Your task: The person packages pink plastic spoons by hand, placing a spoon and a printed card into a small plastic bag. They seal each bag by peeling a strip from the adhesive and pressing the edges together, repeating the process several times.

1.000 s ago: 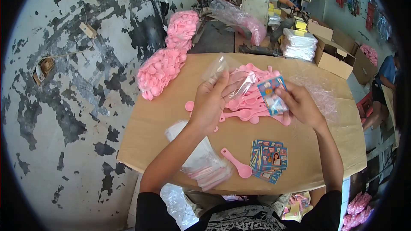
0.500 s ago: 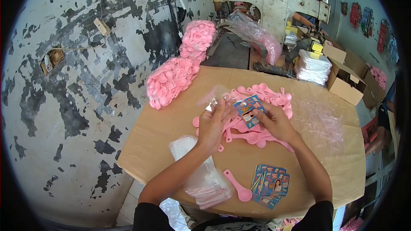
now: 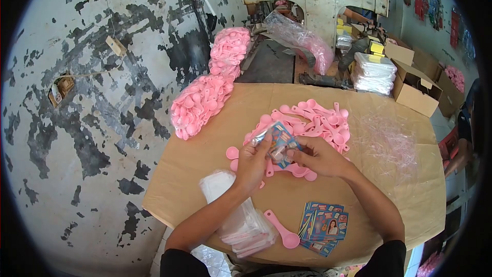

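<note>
Presently, we find both hands at the centre of the frame. The left hand has its fingers gripping a clear bag; the right hand has its fingers pinching a printed card. Card and bag overlap above the spoons; glare prevents us from telling whether the card is inside.

We note the following risks. The card is tilted, so a corner could, in our judgement, snag or crease the thin film. Were the right fingers to slacken, the card could drop among the spoons.

At the lower centre of the frame, a loose spoon lies between stacked bags and spare cards. Both stacks sit close to the near edge of the surface. We consider the cards, fanned unevenly, liable to slide if a sleeve brushed them; the slick bags likewise.
</note>
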Available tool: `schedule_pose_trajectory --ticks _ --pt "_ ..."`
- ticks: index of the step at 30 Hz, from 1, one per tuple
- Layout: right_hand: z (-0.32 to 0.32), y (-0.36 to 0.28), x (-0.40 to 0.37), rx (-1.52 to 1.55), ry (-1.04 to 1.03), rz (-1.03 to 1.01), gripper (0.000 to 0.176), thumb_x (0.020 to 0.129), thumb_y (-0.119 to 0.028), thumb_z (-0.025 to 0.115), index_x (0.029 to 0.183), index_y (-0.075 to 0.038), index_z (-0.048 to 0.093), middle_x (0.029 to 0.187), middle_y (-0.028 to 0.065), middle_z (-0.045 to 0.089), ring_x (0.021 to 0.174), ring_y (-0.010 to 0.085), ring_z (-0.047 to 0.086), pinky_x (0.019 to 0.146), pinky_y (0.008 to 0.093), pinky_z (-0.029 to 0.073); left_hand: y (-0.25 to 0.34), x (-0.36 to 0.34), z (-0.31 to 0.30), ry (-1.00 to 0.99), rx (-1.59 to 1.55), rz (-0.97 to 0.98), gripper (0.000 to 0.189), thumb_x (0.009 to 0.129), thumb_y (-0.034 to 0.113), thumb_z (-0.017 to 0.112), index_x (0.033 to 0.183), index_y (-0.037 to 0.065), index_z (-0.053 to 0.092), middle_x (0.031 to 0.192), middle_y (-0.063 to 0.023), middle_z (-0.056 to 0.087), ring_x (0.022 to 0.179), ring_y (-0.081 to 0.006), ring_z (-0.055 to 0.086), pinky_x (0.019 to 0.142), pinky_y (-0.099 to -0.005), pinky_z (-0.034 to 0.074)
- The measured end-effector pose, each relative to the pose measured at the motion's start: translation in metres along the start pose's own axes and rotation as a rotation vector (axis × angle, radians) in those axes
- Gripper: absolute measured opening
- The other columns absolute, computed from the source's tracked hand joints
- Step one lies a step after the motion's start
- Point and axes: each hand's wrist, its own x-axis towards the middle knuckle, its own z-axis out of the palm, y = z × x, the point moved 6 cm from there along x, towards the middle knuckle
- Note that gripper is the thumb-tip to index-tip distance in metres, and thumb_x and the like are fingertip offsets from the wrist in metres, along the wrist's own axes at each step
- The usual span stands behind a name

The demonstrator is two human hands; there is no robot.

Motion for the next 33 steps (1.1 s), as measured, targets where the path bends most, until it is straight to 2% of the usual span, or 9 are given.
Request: schedule_pose_trajectory --ticks 4,8,13,16,20,21,27,30,33 --pt "0.001 0.011 0.003 0.056 0.063 -0.086 0.024 0.094 -0.013 0.059 0.111 0.003 0.066 0.082 0.0005 0.065 0.071 0.0044 0.054 0.064 0.0232 0.047 0.0 0.002 -0.002 -0.05 0.005 0.003 0.036 0.099 0.037 0.053 0.111 0.005 0.064 0.083 -0.0051 0.07 0.041 -0.0042 0.048 0.032 -0.0194 0.034" --pt "0.004 0.017 0.001 0.092 0.119 0.012 0.024 0.092 -0.01 0.06 0.112 0.001 0.067 0.082 0.0011 0.067 0.069 0.0037 0.056 0.062 0.0227 0.048 -0.01 0.002 -0.002 -0.026 0.061 0.013 0.033 0.099 0.035 0.054 0.107 0.005 0.066 0.082 -0.0052 0.07 0.04 -0.0037 0.048 0.033 -0.0191 0.034" --pt "-0.001 0.025 0.004 0.098 0.144 -0.015 0.023 0.09 -0.012 0.061 0.109 0.0 0.069 0.076 -0.0016 0.065 0.064 0.0032 0.052 0.058 0.022 0.045 0.009 -0.004 0.0 -0.069 0.249 -0.011 0.026 0.097 0.027 0.058 0.108 0.005 0.066 0.084 -0.0024 0.069 0.045 -0.0014 0.049 0.037 -0.0179 0.038" --pt "-0.006 0.032 0.002 0.121 0.074 0.032 0.024 0.09 -0.015 0.063 0.107 0.0 0.07 0.072 -0.0031 0.061 0.061 0.0028 0.048 0.054 0.0217 0.04 0.006 0.0 -0.003 -0.162 0.236 0.047 0.029 0.097 0.023 0.057 0.113 0.0 0.062 0.093 -0.006 0.069 0.06 -0.0067 0.06 0.047 -0.0235 0.049" --pt "-0.01 0.023 -0.003 0.005 -0.021 0.083 0.024 0.089 -0.017 0.063 0.105 0.0 0.071 0.069 -0.0043 0.057 0.061 0.0024 0.043 0.053 0.0217 0.035 -0.002 0.008 -0.008 -0.203 0.288 0.164 0.029 0.095 0.022 0.062 0.118 0.005 0.062 0.081 0.0011 0.067 0.048 -0.0008 0.051 0.039 -0.0174 0.039" --pt "-0.01 0.024 -0.004 0.028 -0.014 0.083 0.023 0.089 -0.017 0.063 0.104 0.0 0.07 0.068 -0.0045 0.056 0.061 0.0023 0.043 0.053 0.0217 0.035 0.002 -0.001 -0.005 -0.237 0.367 -0.048 0.035 0.094 0.022 0.062 0.124 0.004 0.057 0.092 -0.0008 0.068 0.068 -0.0034 0.061 0.054 -0.0189 0.05" --pt "0.0 0.031 -0.006 0.177 0.037 0.06 0.023 0.09 -0.015 0.063 0.107 0.0 0.069 0.069 -0.0048 0.055 0.062 0.0019 0.043 0.052 0.0218 0.034 0.0 -0.013 0.024 -0.37 0.272 0.171 0.047 0.099 0.016 0.053 0.14 0.002 0.037 0.136 -0.012 0.051 0.125 -0.0194 0.05 0.102 -0.0344 0.045" --pt "0.0 0.03 -0.007 0.158 0.083 0.023 0.023 0.091 -0.015 0.063 0.108 0.0 0.068 0.071 -0.0044 0.057 0.062 0.0012 0.044 0.052 0.021 0.034 0.006 -0.003 0.016 -0.331 -0.246 -0.048 0.063 0.098 0.016 0.051 0.149 0.004 0.017 0.15 -0.0162 0.034 0.138 -0.0285 0.036 0.11 -0.0437 0.036" --pt "0.008 0.021 -0.003 0.244 0.127 -0.039 0.023 0.092 -0.014 0.061 0.109 0.0 0.067 0.074 -0.0033 0.06 0.063 0.0008 0.046 0.052 0.0203 0.036 0.009 -0.007 0.013 -0.398 -0.108 -0.005 0.058 0.097 0.015 0.05 0.147 0.004 0.023 0.147 -0.0199 0.037 0.135 -0.0306 0.04 0.108 -0.0441 0.039"
